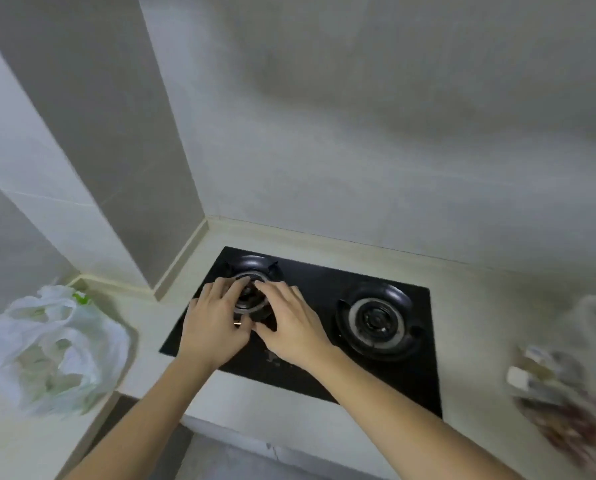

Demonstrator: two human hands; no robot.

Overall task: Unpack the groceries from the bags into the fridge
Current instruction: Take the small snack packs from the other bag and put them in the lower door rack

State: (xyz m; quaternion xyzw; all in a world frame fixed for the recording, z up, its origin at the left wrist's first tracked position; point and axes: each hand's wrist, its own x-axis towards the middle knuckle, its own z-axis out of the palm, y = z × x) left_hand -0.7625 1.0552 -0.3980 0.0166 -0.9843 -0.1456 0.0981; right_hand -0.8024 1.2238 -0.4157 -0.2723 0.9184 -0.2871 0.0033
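Nothing unpacked yet imo: your left hand (213,327) & right hand (291,327) hover, fingers loosely spread, nothing held, over the stove (324,341); white bag (54,344) at the counter (473,306) left end & clear bag (566,386) at right edge both full.

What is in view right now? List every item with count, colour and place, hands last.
white plastic bag: one, white with green contents showing through, on the counter left of the stove.
clear plastic bag: one, transparent, blurred packets inside, on the counter at the right edge.
gas stove: one, black, two burners, set into the counter.
left burner: one, black, partly covered by both hands.
right burner: one, black with a pale ring, uncovered.
counter: one, beige, along the tiled wall.
left hand: one, fingers spread over the left burner.
right hand: one, fingers spread over the left burner.
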